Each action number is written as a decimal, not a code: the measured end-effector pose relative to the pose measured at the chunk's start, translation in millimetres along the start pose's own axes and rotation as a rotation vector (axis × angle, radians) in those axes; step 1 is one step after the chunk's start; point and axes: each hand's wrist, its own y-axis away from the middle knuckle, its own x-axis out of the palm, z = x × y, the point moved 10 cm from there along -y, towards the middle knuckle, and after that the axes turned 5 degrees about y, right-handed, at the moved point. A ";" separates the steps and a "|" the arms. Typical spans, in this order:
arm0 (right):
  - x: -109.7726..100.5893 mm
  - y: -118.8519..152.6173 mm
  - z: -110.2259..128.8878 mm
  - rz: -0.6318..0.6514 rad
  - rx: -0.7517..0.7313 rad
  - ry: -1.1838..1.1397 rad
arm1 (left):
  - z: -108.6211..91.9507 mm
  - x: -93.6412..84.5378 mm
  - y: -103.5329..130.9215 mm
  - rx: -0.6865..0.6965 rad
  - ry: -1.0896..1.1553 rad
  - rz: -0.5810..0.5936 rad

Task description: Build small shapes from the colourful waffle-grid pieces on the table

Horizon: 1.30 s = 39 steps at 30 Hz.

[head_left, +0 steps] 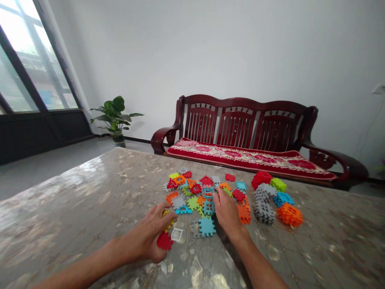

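My left hand (155, 228) curls around a yellow interlocking building tile (166, 224) near the table's front. A red tile (165, 241) shows under its palm, and a small white lattice piece (177, 235) lies beside its fingers. Further right, my right hand (226, 208) has its fingers pinched at the edge of a blue window tile (207, 192) in the loose pile. A teal window tile (208, 207) and a flat light-blue tile (207, 227) lie near that hand. Around them spread loose tiles in orange, green, grey and red, such as an orange tile (244, 214).
On the right stand stacks of tiles by colour: grey (264, 212), orange (290, 215), blue (283, 199), green (278, 184) and red (261, 179). Behind the patterned table (75, 216) is a wooden bench (237, 120) with a red cover. A potted plant (116, 116) stands back left.
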 end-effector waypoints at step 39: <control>-38.2 10.4 -32.6 -0.219 -0.031 -0.029 | -21.9 25.0 -24.4 -0.053 0.164 0.281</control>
